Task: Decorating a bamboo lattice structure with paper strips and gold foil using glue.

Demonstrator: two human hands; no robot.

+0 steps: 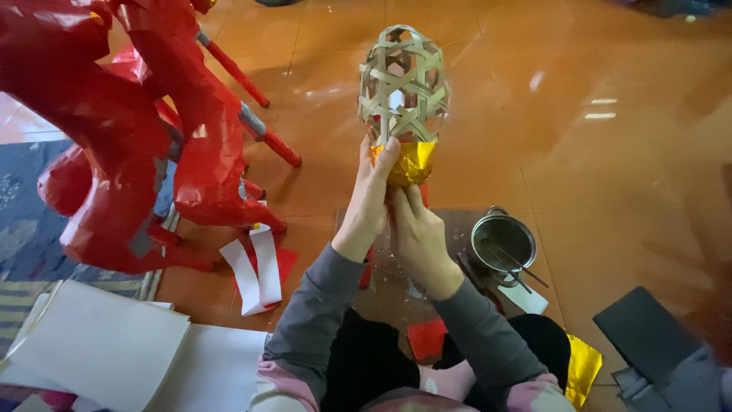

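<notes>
Orange tiled floor [610, 175] | upper centre: left hand [371, 200] and right hand [415, 233] both grip egg-shaped woven bamboo frame [402, 80] at its gold foil wrap [412, 162] | risk: foil likely tears if squeezed hard

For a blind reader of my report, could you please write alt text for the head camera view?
Two hands, left hand and right hand, hold up an egg-shaped woven bamboo frame by its gold foil base, above an orange tiled floor. A red paper figure stands left, a metal pot right, white sheets nearby.
</notes>
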